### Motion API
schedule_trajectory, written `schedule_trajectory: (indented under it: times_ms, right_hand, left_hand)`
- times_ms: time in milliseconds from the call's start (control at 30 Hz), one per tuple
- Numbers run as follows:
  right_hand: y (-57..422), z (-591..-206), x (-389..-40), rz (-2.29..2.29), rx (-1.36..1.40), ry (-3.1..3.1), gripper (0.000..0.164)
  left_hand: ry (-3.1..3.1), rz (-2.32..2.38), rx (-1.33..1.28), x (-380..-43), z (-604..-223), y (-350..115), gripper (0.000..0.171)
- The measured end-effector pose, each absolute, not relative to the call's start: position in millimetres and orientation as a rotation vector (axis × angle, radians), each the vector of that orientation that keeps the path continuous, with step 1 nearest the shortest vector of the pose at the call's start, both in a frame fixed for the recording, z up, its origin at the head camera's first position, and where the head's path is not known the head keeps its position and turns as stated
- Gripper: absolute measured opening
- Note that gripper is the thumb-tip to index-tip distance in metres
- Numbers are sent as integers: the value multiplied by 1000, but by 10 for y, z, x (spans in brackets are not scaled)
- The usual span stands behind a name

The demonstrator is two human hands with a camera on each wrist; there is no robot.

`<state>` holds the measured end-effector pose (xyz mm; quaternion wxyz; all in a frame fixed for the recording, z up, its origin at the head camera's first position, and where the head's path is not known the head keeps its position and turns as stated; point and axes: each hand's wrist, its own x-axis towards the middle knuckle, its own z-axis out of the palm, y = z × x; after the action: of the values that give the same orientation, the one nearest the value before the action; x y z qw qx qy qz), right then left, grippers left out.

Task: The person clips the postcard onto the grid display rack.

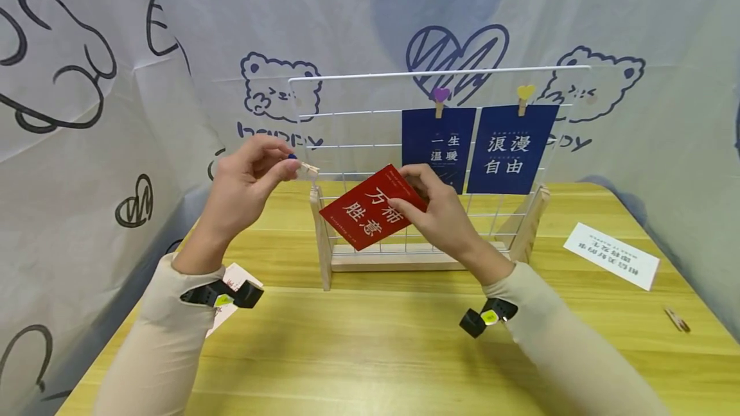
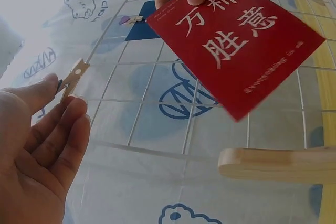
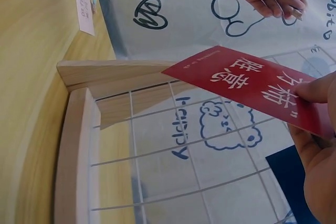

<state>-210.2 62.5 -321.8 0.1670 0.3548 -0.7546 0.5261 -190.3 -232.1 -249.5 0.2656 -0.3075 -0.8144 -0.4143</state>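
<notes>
Between thumb and fingers, my left hand (image 1: 243,182) pinches a small wooden clothespin (image 1: 309,167) with a blue end, left of the white wire grid rack (image 1: 352,146). In the left wrist view the clothespin (image 2: 73,80) points up and away from the palm. My right hand (image 1: 442,210) holds a red card (image 1: 370,210) with white characters by its right corner, tilted, in front of the rack's lower left part. Two dark blue cards, one (image 1: 419,140) in the middle and one (image 1: 509,165) at the right, hang on the grid under a purple heart clip (image 1: 440,96) and a yellow heart clip (image 1: 525,94).
The rack stands on a wooden base (image 1: 399,263) on the wooden table (image 1: 370,345). A white card (image 1: 611,255) and a clothespin (image 1: 676,320) lie at the right. Another pale card (image 1: 237,275) lies partly hidden under the left wrist. A printed cloth (image 1: 347,11) hangs behind.
</notes>
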Motion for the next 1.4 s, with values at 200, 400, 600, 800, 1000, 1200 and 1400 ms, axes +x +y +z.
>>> schedule_trajectory:
  times_ms: [200, 400, 600, 800, 1000, 1200, 1400]
  right_hand:
    - [594, -3107, -2137, 1413, 1058, -2097, 37]
    - [569, -3007, -2186, 1356, 1078, -2068, 34]
    - [528, -2917, -2224, 1298, 1071, -2048, 32]
    - [484, -2802, -2261, 1188, 1076, -2015, 31]
    - [440, -2671, -2283, 1070, 1039, -2032, 30]
    - [402, -2588, -2345, 980, 1035, -2033, 27]
    - [352, -2527, -2386, 913, 1043, -2009, 24]
  left_hand:
    - [-2172, -1085, -832, -1967, -2398, -2249, 15]
    - [-2161, -1086, -805, -2017, -2315, -2193, 15]
    - [-2155, -1087, -815, -2069, -2250, -2138, 15]
    - [-2143, -1048, -847, -2120, -2182, -2072, 14]
    - [-2131, -988, -859, -2163, -2104, -2003, 14]
    - [-2091, -976, -912, -2216, -2054, -1945, 12]
    - [-2042, -944, -893, -2233, -1993, -1923, 11]
